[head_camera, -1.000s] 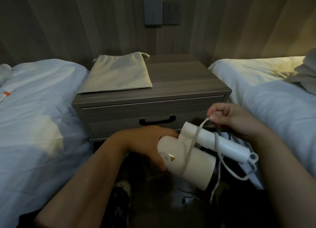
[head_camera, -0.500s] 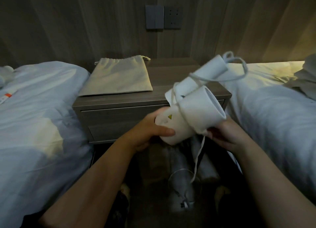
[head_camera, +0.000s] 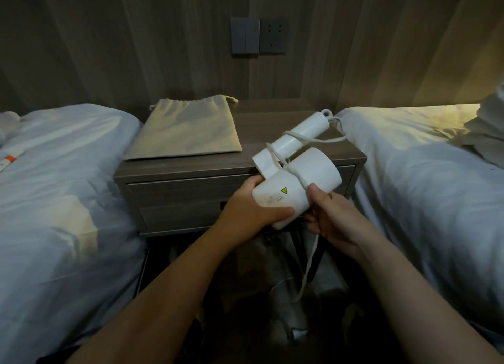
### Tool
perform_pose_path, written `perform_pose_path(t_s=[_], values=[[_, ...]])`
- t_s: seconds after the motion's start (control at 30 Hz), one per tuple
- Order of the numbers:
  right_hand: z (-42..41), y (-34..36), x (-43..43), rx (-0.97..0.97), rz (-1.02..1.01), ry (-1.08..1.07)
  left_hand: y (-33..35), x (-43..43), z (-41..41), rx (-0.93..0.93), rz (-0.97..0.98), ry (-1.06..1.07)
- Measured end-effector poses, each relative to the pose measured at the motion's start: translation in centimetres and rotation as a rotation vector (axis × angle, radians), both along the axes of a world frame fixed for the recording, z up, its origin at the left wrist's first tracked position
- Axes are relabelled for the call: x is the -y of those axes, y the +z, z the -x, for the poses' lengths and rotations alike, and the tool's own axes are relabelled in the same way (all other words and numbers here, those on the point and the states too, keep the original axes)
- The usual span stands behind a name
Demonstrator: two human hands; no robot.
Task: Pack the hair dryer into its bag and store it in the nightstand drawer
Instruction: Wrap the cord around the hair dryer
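The bag [head_camera: 185, 134] lies flat on the nightstand's [head_camera: 259, 126] left half; the drawer [head_camera: 191, 191] is closed. In front of its right front edge, the left hand [head_camera: 251, 208] grips the dryer's [head_camera: 289, 200] rear end. The right hand [head_camera: 335, 221] cups its underside, thumb pinning the cord [head_camera: 308, 268], which dangles below.
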State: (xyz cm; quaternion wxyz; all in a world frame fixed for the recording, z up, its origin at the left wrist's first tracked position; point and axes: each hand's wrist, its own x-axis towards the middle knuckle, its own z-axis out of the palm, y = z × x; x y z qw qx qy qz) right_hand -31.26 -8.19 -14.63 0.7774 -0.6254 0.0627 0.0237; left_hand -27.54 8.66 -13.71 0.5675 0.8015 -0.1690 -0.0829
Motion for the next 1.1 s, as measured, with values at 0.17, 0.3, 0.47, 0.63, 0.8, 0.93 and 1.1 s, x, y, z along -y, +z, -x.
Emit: perform_pose_path(t_s=[0.17,0.3,0.47,0.63,0.8,0.93,1.1], values=[[-0.1,0.0,-0.1,0.021,0.037,-0.113,-0.4,0.0,-0.3,-0.013,0.004,-0.048],[0.0,-0.1,0.0,0.024,0.152,-0.099,-0.2,-0.2,-0.1,0.055,-0.025,-0.102],[0.0,0.3,0.5,0.048,0.255,-0.068,-0.5,-0.3,0.1,0.075,-0.051,-0.12],[0.0,0.0,-0.1,0.03,0.245,-0.102,-0.7,-0.3,-0.2,0.068,-0.074,-0.068],[0.1,-0.5,-1.1,0.015,0.275,-0.097,-0.5,-0.5,-0.1,0.054,-0.106,-0.106],[0.4,-0.7,-1.8,0.039,0.227,-0.072,-0.5,-0.4,-0.2,0.043,-0.129,-0.116],[0.3,-0.9,-2.2,0.047,0.141,-0.044,-0.7,-0.2,-0.2,0.025,-0.083,-0.077]])
